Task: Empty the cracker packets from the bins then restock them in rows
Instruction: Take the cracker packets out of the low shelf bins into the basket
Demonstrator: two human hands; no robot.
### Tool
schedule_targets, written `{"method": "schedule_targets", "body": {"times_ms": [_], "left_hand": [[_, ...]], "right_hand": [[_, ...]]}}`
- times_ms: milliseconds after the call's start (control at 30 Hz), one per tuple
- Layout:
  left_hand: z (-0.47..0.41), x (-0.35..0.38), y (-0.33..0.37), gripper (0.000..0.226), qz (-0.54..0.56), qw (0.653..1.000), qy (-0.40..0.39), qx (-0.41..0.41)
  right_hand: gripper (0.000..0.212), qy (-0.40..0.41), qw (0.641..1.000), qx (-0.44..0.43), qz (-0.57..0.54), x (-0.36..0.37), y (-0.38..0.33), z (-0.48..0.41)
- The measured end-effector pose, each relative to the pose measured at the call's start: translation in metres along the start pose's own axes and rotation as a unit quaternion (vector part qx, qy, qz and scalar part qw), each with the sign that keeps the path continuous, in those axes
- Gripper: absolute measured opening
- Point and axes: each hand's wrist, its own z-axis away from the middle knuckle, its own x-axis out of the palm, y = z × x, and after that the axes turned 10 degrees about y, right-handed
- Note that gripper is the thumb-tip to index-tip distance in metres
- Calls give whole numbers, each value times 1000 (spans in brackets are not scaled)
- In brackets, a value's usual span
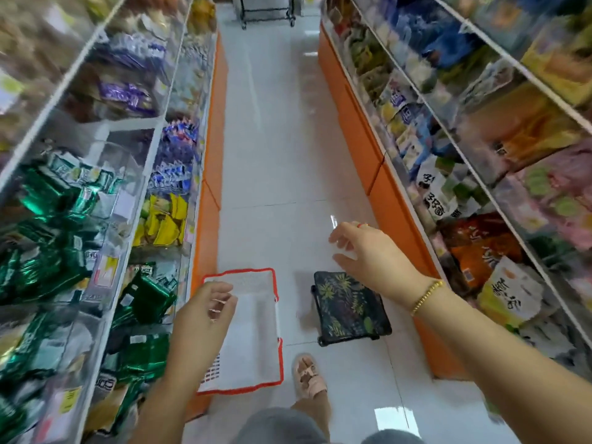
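**Both hands empty over the aisle, green packets in the left bins**

You have two hands in view and neither holds anything. Your left hand [205,310] hangs with its fingers loosely curled above the near-left corner of the one basket [256,331], a white one with a red rim that stands on the floor [282,139] against the left shelving. Your right hand [368,251] reaches out farther and to the right, its fingers relaxed and slightly apart. It is blurred, above the floor just beyond the one stool [349,307]. That wrist carries one gold bead bracelet [426,296]. One foot in a pink sandal [307,374] stands near, between the basket and the stool.

Two runs of shelving line the aisle, one on each side, both on orange base panels [394,200].

The green packets [48,267] lie on your near left, behind the clear bins [105,193] on several shelf levels. They are shiny green foil with pale labels and are heaped loosely at all angles, not in rows. There are too many, and they are too blurred, to count. Just beyond them, one bin holds yellow packets [166,219], and farther along are blue and purple ones [174,155]. Whether any of these are crackers, you cannot tell from here.
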Motion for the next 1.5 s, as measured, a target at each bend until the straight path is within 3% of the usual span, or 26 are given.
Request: {"method": "schedule_targets", "body": {"times_ms": [200,367,733,967,1367,1500], "left_hand": [[-48,-11,-10,8,-5,997,51,-66],[-56,-30,-25,8,-33,986,99,-128],[-51,-39,-47,13,0,929,246,-277],[-81,-20,-64,12,0,874,353,-335],[-135,36,-96,16,-1,724,512,-461],[-122,49,-125,15,-2,706,531,-469]], "right_hand": [[21,-68,994,-86,5,22,-22,-102],[32,-116,982,-148,-16,49,-58,-153],[42,-210,922,-323,-25,109,-140,-237],[40,-270,851,-450,-20,172,-183,-294],[38,-358,684,-634,33,277,-206,-354],[39,-348,659,-665,50,312,-205,-345]]}}
